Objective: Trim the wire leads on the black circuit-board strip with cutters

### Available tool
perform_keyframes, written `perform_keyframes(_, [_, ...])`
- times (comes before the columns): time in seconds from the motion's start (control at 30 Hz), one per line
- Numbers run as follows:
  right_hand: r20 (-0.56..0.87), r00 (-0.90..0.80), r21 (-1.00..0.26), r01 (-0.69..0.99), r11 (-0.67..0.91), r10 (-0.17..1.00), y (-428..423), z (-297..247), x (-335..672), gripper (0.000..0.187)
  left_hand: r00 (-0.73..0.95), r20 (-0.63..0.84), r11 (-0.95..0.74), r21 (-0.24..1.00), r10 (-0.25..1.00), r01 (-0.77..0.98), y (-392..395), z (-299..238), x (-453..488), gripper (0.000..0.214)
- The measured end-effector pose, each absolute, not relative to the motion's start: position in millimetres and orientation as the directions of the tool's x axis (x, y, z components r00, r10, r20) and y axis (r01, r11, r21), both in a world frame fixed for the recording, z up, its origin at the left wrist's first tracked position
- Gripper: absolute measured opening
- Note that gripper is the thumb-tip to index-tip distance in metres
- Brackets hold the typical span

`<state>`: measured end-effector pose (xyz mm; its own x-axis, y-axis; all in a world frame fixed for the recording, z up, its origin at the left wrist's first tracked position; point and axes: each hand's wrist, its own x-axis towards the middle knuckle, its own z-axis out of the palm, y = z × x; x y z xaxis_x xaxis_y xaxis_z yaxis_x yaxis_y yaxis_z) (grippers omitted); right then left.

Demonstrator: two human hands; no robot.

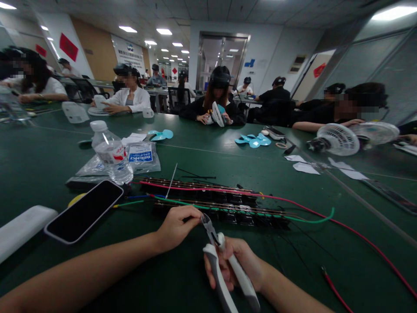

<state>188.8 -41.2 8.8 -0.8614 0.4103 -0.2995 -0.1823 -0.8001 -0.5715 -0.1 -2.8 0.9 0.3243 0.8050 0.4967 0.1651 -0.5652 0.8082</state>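
My right hand (236, 263) is wrapped round the handles of diagonal cutters (211, 230) with white and grey grips. Their jaws point up and away, toward the tips of my left hand (177, 226). The left thumb and forefinger are pinched together right beside the jaws; what they hold, if anything, is too small to name. Just beyond lie two long black racks (234, 213) with thin copper-coloured wires along them. A green wire (304, 221) and a red wire (276, 198) run along the racks. One pale cable tie (171, 180) sticks up from them at the left.
A phone (85, 211), a white bar-shaped case (24, 230) and a water bottle (112, 152) stand to the left. Loose black cable ties (198, 177) and a red wire piece (335, 289) lie about. Across the table, people handle fan parts near blue fan blades (253, 140).
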Motion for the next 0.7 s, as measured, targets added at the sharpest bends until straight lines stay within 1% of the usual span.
perform_keyframes(0.13, [-0.317,-0.861,-0.574,-0.159,-0.803,0.398,-40.7,8.9,188.8,0.025,0.324,0.494,-0.562,0.811,0.807,0.165,-2.6,0.6,0.3,0.009])
perform_keyframes(0.3, [-0.309,-0.856,-0.604,-0.160,-0.781,0.414,-39.9,6.0,189.3,0.020,0.328,0.495,-0.564,0.809,0.805,0.165,-2.8,0.6,-0.1,0.010])
perform_keyframes(0.5, [-0.285,-0.852,-0.621,-0.185,-0.762,0.439,-40.6,2.8,189.2,0.021,0.329,0.489,-0.558,0.814,0.808,0.162,-3.6,0.4,-0.3,0.009])
perform_keyframes(0.7, [-0.295,-0.848,-0.630,-0.175,-0.757,0.441,-40.5,3.8,189.3,0.022,0.325,0.479,-0.546,0.823,0.816,0.159,-4.1,-1.0,0.1,0.009])
